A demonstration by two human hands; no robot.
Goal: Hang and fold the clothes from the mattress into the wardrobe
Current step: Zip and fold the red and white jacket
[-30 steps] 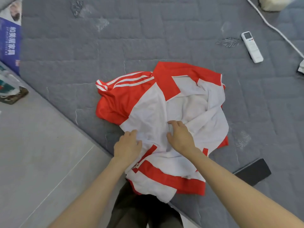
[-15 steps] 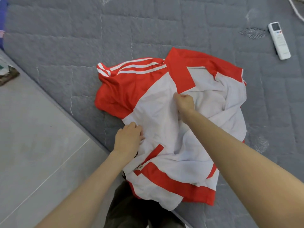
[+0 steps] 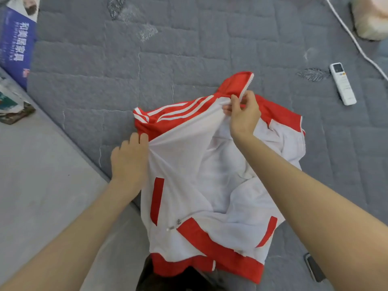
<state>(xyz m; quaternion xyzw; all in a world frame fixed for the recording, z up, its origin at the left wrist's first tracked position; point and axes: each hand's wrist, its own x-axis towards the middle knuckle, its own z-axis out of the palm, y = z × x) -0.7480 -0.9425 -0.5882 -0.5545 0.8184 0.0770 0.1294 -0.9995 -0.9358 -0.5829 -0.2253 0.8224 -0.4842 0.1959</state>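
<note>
Mid-frame, the jacket (image 3: 201,185) lies on the mattress (image 3: 189,49). The right hand (image 3: 243,114) pinches its red collar; the left hand (image 3: 129,162) grips its left edge. A remote (image 3: 342,84) lies upper right.

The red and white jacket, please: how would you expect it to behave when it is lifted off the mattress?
Probably floppy: the jacket sags in folds between the right hand, pinching its collar, and the left hand gripping its side. Likely light, since a fingertip pinch raises the collar. Its hem hangs past the mattress edge, so it may slide off.
</note>
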